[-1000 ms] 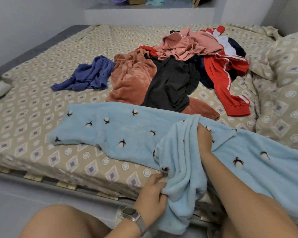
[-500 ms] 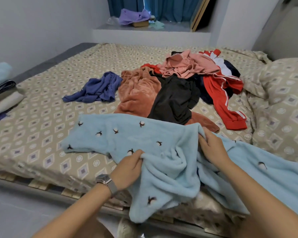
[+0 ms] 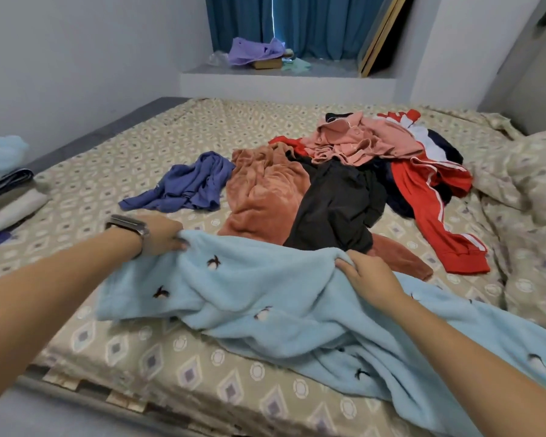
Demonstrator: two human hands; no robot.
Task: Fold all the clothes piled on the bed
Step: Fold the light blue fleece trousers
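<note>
Fingers [image 3: 349, 263] of right hand [image 3: 368, 277] curled into a bunched ridge of light-blue fleece garment [image 3: 281, 310], pinching a fold near its far edge. Left hand [image 3: 163, 234] gripping the same garment at its far left corner, fingertips tucked under the cloth; metal-banded watch [image 3: 128, 225] on that wrist.

Garment: thick, plush pile, scattered with small dark bird-like motifs on pale spots — spread across the near edge of bed [image 3: 139, 146], right end trailing off the mattress toward the camera. Loose, rumpled, partly doubled over on the left.

Bed sheet: beige cotton-looking print, repeating diamonds and circles. Wooden slats visible under the near mattress edge.

Pile of unfolded clothes [image 3: 344, 171] beyond the blue fleece, mid-bed:
- rust-brown plush piece [image 3: 262, 197], velvety, heaped
- black garment [image 3: 331, 206], matte, lying over the rust one
- pink piece [image 3: 360, 140], crumpled on top, buttons showing
- red jacket [image 3: 429, 200] with white side stripes, sleeve stretched toward the near right
- purple-blue thin knit [image 3: 186, 184], set apart to the left, twisted

Folded stack [image 3: 7, 190] at far left edge of bed — pale blue fleece on top, striped and cream layers below.

Pillow [image 3: 536, 181] in matching print at right. Window ledge behind with lilac cloth [image 3: 256, 52]; teal curtain [image 3: 297, 23] above.

No legible writing or labels anywhere.
</note>
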